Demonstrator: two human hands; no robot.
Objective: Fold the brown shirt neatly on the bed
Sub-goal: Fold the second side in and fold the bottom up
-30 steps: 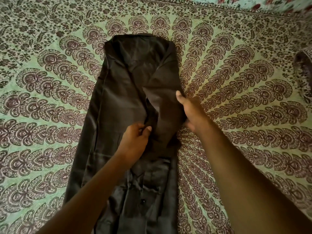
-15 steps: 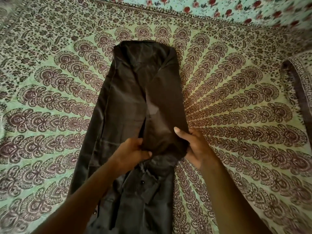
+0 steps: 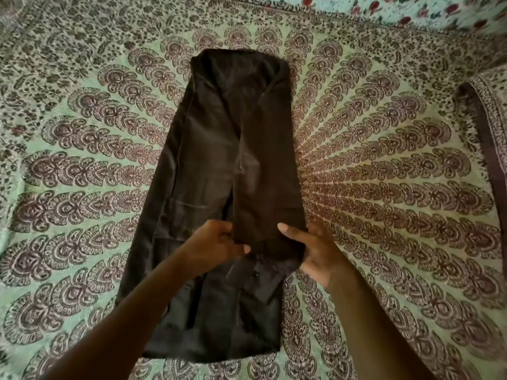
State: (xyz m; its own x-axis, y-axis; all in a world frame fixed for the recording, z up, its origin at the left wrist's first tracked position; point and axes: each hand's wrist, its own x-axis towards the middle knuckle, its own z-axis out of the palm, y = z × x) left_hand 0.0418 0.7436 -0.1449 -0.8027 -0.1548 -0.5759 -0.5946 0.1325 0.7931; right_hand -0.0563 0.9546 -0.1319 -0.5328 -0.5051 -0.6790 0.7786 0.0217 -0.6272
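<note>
Brown shirt (image 3: 219, 165) already narrowed lengthwise on bed (image 3: 384, 187). Left hand (image 3: 216, 246), right hand (image 3: 315, 252) both pinching folded sleeve end. Crosswise folds left.

A home bedroom — a bed (image 3: 384, 187) under a green patterned cover, a floral sheet (image 3: 411, 9) at its far edge.

Brown shirt (image 3: 208, 165) lies lengthwise, sides folded inward
</note>
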